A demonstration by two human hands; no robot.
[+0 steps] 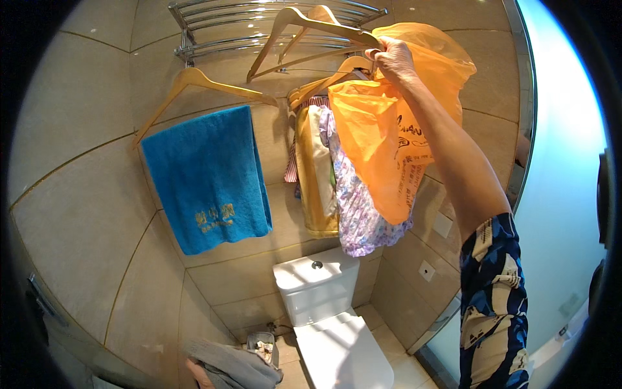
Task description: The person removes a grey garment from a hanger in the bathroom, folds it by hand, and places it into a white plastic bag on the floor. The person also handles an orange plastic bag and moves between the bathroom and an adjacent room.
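High up, my right hand grips the right end of a bare wooden clothes hanger. Orange plastic bags hang just below and behind that hand, one bearing dark writing. Beneath the hanger, a gold cloth and a floral ruffled garment hang close together, partly covered by the bags. At the lower left edge, my left hand carries a grey cloth; the cloth drapes over it and hides the fingers.
A chrome towel rack is fixed to the tiled wall. A blue towel hangs below another wooden hanger. Underneath stand a white toilet, lid down, and a small waste bin. A frosted glass panel borders the right.
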